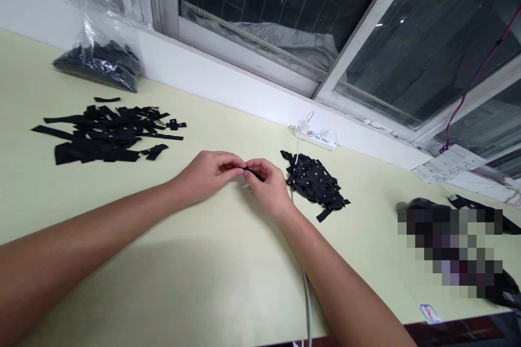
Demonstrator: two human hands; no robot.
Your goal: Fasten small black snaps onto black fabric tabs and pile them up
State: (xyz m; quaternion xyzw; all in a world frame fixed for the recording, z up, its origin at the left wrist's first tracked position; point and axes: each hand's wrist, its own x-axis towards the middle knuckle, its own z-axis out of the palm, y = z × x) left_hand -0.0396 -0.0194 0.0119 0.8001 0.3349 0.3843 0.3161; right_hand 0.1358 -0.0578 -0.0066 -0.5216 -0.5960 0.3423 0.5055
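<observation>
Over the middle of the pale yellow-green table (183, 282), my two hands meet fingertip to fingertip on a small black fabric strip (254, 174). My left hand (209, 173) pinches one end between thumb and fingers. The rest of the strip runs into my right hand (268, 184), whose fingers are closed on it and hide part of it. To the left lies a loose pile of longer black strips (109, 133), some with small white marks. Just right of my right hand is a denser heap of short black pieces (315, 181), also with white marks.
A clear plastic bag (100, 59) with black pieces inside stands at the back left. Against the wall sits a white power strip (315, 137); its cable (306, 298) runs under my right forearm. Dark, partly blurred items (431, 206) and a small sticker (429, 313) are at the right.
</observation>
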